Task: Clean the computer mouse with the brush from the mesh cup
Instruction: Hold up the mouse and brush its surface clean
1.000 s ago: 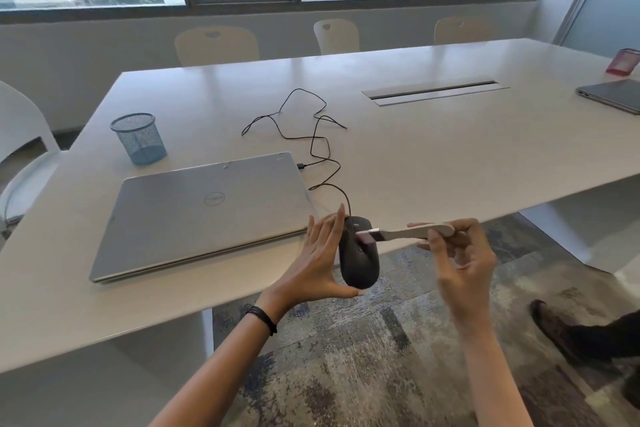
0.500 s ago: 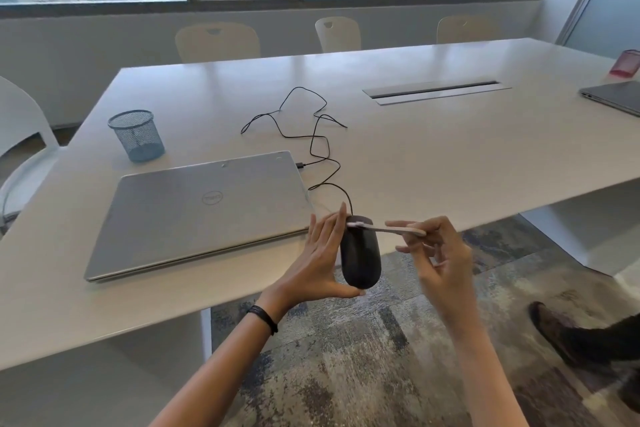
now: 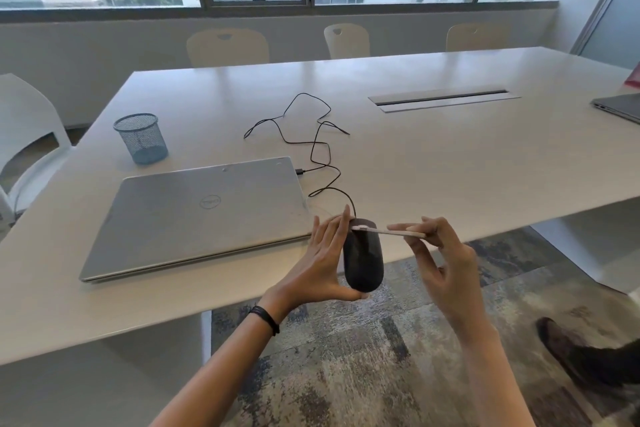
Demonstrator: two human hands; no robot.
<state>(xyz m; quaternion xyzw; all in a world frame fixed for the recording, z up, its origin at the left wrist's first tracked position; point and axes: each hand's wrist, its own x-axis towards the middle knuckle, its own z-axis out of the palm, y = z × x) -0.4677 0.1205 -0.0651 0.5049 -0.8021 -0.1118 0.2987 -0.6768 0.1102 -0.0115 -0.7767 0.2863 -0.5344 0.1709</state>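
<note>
My left hand [image 3: 323,262] holds a black wired computer mouse [image 3: 363,258] upright just off the table's near edge, thumb under its lower end and fingers along its left side. My right hand [image 3: 440,262] pinches a slim white brush [image 3: 391,231], which lies nearly level with its bristle end resting on the top end of the mouse. The mouse's black cable [image 3: 320,149] loops back across the table. The blue mesh cup [image 3: 140,138] stands at the far left of the table and looks empty.
A closed silver laptop [image 3: 197,215] lies on the white table [image 3: 450,166] left of my hands, with the cable plugged into its side. A cable slot [image 3: 443,100] sits mid-table, another laptop [image 3: 620,111] at the right edge. Chairs line the far side. A person's shoe [image 3: 568,354] is on the carpet.
The brush has slid from the middle of the mouse up to its top end. My right hand came closer to the mouse. My left hand keeps the same hold.
</note>
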